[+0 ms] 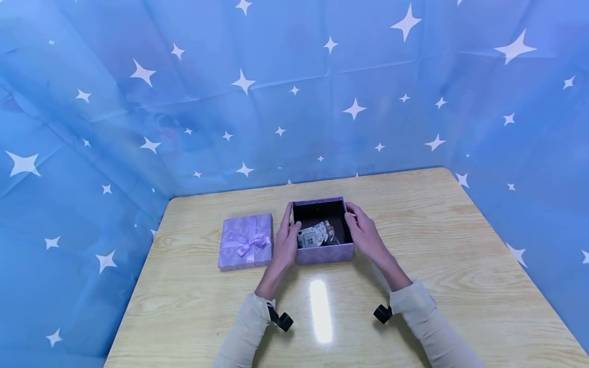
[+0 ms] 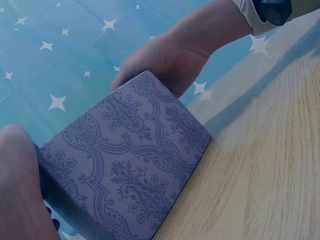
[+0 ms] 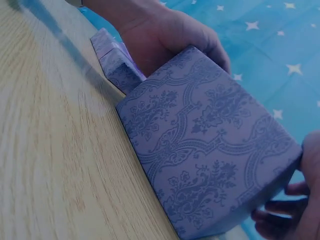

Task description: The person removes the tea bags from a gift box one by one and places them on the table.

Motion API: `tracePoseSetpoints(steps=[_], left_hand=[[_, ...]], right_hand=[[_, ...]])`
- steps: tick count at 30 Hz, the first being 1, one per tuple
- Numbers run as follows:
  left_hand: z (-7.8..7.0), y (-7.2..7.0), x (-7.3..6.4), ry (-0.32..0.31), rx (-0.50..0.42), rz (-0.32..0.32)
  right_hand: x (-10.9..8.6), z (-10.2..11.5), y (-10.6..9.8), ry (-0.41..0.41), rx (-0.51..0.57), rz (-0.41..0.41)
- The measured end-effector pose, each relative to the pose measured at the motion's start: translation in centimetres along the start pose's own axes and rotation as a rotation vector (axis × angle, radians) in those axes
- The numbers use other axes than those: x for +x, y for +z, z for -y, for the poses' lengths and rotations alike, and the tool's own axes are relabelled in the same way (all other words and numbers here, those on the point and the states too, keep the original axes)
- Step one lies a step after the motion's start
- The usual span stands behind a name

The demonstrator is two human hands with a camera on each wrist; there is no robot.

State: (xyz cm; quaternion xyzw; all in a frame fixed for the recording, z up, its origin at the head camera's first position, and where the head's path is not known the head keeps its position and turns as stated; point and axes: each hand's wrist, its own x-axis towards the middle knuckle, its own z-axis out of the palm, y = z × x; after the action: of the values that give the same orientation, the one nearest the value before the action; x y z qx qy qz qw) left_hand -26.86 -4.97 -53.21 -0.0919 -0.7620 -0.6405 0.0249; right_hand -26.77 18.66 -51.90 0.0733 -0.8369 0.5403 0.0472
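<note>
An uncovered purple box (image 1: 325, 255) with a dark inside stands on the table between both hands. My left hand (image 1: 287, 240) holds its left wall, the thumb over the rim. On the opposite wall my right hand (image 1: 365, 234) grips likewise, fingers along the outside. Inside lies a small pale printed packet (image 1: 309, 238) with clear plastic beside it; its kind is hard to make out. The left wrist view has the box's patterned front wall (image 2: 130, 150) close up, low against the tabletop. In the right wrist view that same wall (image 3: 200, 145) hides the contents.
Left of the box lies its purple lid (image 1: 232, 258), topped with a ribbon bow (image 1: 247, 244). The light wooden table (image 1: 414, 214) reaches back to a blue star-patterned cloth (image 1: 294, 117). A bright reflection shows on the wood in front of the box.
</note>
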Motion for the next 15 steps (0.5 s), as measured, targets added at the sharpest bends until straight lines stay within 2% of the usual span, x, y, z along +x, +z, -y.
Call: tracePoseSetpoints(steps=[8, 15], left_hand=[[0.3, -0.2, 0.2, -0.01, -0.031, -0.001], [0.4, -0.8, -0.3, -0.018, -0.028, -0.022]], right_hand=[[-0.1, 0.6, 0.5, -0.016, 0.014, -0.002], [-0.3, 0.8, 1.2, -0.008, 0.026, 0.012]])
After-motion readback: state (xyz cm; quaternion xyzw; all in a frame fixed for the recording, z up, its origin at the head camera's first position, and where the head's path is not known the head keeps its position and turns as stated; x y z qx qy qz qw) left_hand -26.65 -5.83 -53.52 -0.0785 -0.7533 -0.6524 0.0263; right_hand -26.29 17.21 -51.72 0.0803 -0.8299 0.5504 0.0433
